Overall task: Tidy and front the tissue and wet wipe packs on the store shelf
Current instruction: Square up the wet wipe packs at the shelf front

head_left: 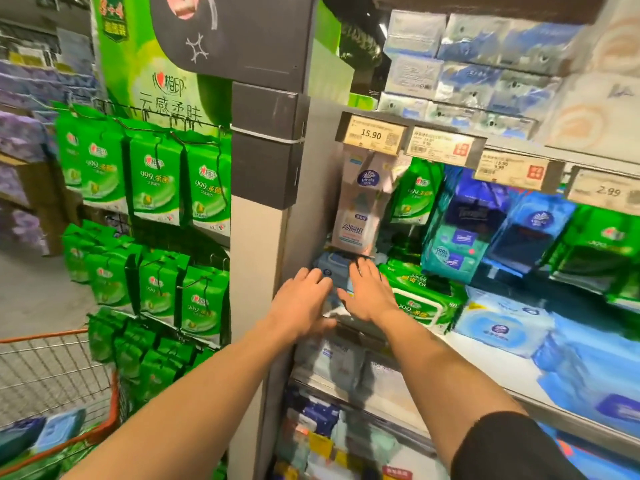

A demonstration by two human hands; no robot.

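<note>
I see both of my bare arms reaching forward into the left end of a store shelf [491, 358], the grey-white board at waist level. My left hand [302, 299] is spread, fingers apart and palm down, resting on the near left part of a pale blue-grey flat plastic wet wipe pack [334, 268] that lies on the shelf. My right hand [369, 292] is also spread flat, fingers fanned toward twelve o'clock, lying over the same pack's right side. Neither hand grips anything; both press or rest from above. The pack sits flat against the grey upright post [263, 237] at the shelf's left end, its long axis seeming to run from six toward twelve o'clock, into the shelf, though my hands cover much of it and the picture is blurred.

Directly at twelve o'clock from my fingertips, a tall white and pink soft pack of wet toilet tissue [360, 206] hangs upright, long axis vertical, label facing me. Just at three o'clock from my right hand lies a green and white flat wipe pack with a lid [420, 299], touching or nearly touching my wrist. Farther toward three o'clock rest light blue tissue packs [498, 323]. At nine o'clock, green hanging wipe packs [156, 188] fill a wire rack, and an orange-rimmed wire cart [52, 372] stands at eight o'clock.
</note>
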